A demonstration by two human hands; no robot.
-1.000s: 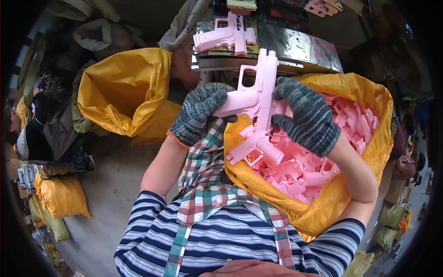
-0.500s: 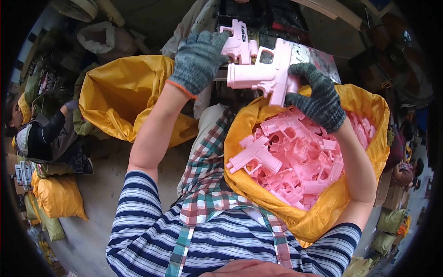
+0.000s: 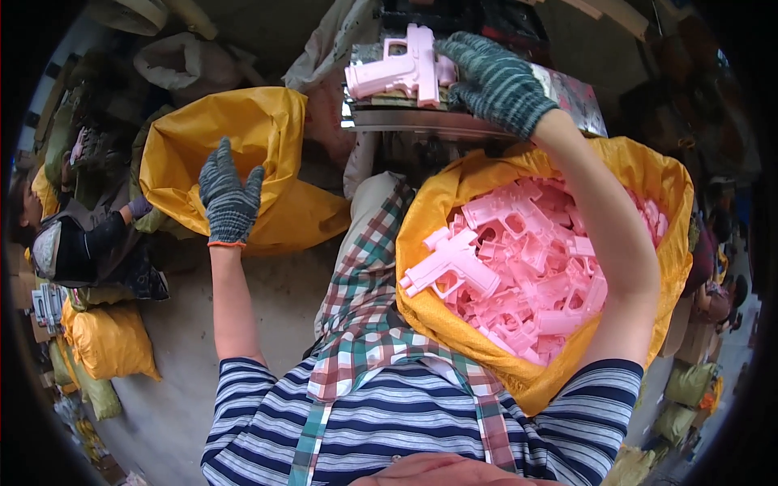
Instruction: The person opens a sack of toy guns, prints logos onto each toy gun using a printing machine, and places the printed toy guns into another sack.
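A plain pink toy pistol [image 3: 417, 65] lies on the metal bed of the machine [image 3: 389, 120] in front of me. My right hand [image 3: 498, 85], in a grey-green knitted glove, reaches to its right end, with fingers and thumb closed around the small protruding part there. My left hand [image 3: 229, 198], gloved alike, hangs over the near side of a yellow sack [image 3: 267, 121] with fingers apart and nothing in it. Much of that sack's inside is in shadow. Below my right forearm, another yellow sack [image 3: 502, 377] is filled with pink toy pistols [image 3: 527, 243].
A whitish sack [image 3: 174, 65] stands behind the left yellow sack. At far left a person [image 3: 77, 235] works beside a closed yellow bundle [image 3: 113, 340]. More people [image 3: 713, 292] and green bundles [image 3: 689, 385] are along the right. My checked-cloth leg lies between the two yellow sacks.
My left hand has left the machine and moved left and down to the left sack. The pistol with dark printing is out of sight. My right hand has set the plain pistol on the bed.
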